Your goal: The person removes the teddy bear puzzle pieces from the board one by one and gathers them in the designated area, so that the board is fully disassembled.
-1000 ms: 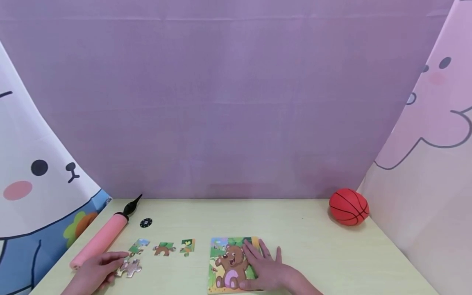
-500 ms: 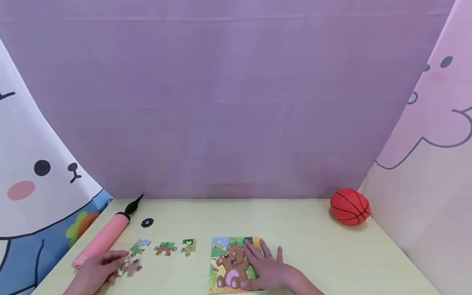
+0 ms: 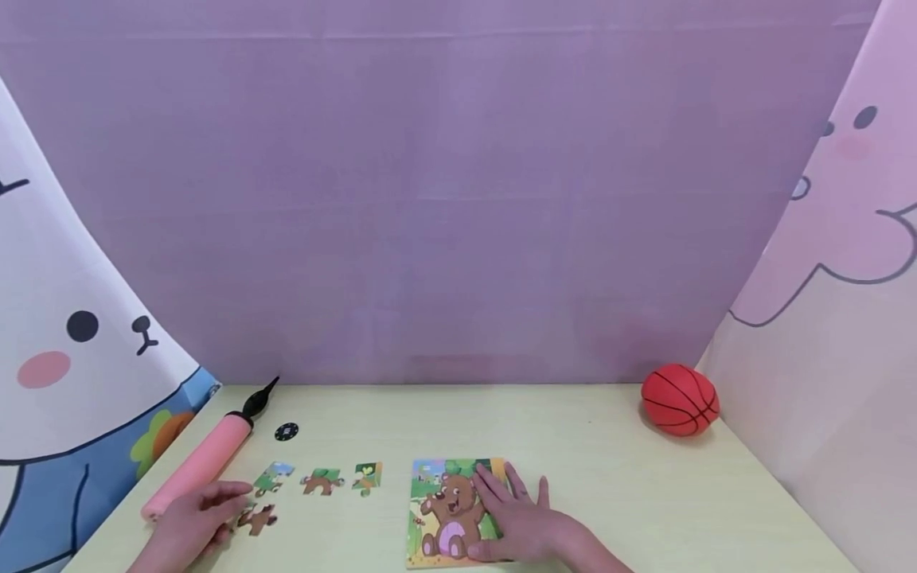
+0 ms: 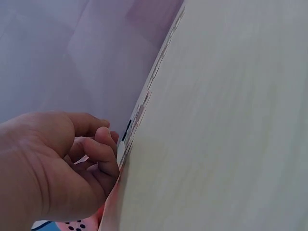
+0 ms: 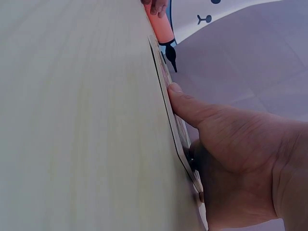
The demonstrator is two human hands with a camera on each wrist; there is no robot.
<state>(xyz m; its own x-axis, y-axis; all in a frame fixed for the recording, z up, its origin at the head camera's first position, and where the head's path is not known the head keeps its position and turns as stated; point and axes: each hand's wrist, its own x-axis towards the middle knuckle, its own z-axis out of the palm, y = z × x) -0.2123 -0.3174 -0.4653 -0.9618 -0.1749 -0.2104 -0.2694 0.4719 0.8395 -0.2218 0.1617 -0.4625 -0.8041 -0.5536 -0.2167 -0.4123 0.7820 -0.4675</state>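
My left hand is at the left of the table, its fingers curled at the edge of a brown jigsaw puzzle piece. In the left wrist view the fingers bend in at the tabletop and partly hide what they grip. Just beyond lie a green-and-blue piece, a green-and-brown piece and a green-and-orange piece. My right hand rests with fingers spread on a square bear puzzle, covering its right side; in the right wrist view its thumb lies along the puzzle's edge.
A pink hand pump with a black nozzle lies behind my left hand. Near it is a black round chip. A red toy basketball sits at the back right corner. Purple cloth hangs behind the pale table.
The brown piece by my left fingers has lost its pale glare, and less of its left part shows. My left hand has shifted slightly. The right hand stays in place.
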